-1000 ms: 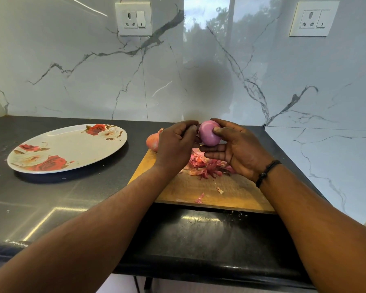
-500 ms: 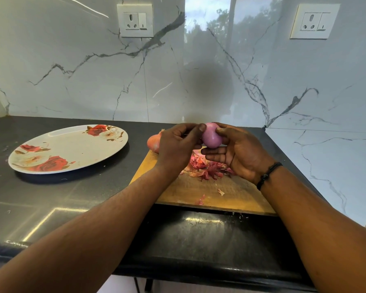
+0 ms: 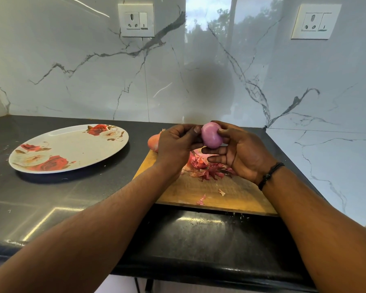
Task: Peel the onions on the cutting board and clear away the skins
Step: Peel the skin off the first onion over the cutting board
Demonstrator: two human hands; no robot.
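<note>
Peeled onion (image 3: 211,135) smooth, slippery, firm, light; right hand (image 3: 239,153) fingers cradle it, left hand (image 3: 178,144) pinches its end. Papery skins (image 3: 205,168) below fingers on cutting board (image 3: 241,195).

Smooth glossy peeled purple onion (image 3: 211,135) over matt wooden cutting board (image 3: 237,197), papery skins (image 3: 207,168), possibly polished-stone black counter (image 3: 51,199).

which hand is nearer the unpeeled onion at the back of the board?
Left. The left hand is right beside the unpeeled onion, partly covering it in this view. The right hand is farther off, on the other side of the peeled onion both hands hold.
</note>
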